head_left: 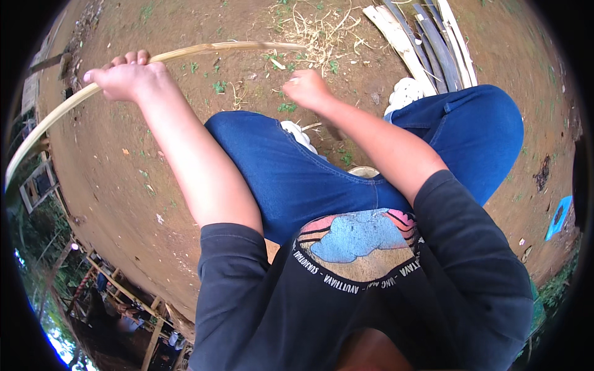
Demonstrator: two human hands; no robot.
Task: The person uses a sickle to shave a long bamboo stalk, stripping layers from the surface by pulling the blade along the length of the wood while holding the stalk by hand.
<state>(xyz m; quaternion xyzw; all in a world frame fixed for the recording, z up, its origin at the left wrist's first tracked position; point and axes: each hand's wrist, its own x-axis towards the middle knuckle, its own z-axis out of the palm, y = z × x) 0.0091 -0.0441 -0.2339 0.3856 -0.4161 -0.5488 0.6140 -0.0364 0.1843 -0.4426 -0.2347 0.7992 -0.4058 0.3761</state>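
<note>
Over bare ground [185,89] in the head view, our left hand [125,80] has its fingers curled around a long, bowed pale strip [207,49], which reaches rightward to loose shavings [318,31]. Our right hand [307,89] is bunched below that end; we cannot tell whether its fingers pinch anything. Split lengths of wood [427,43] lie farther right.

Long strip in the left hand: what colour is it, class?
Pale straw-yellow: the strip shows best in the head view.
</note>
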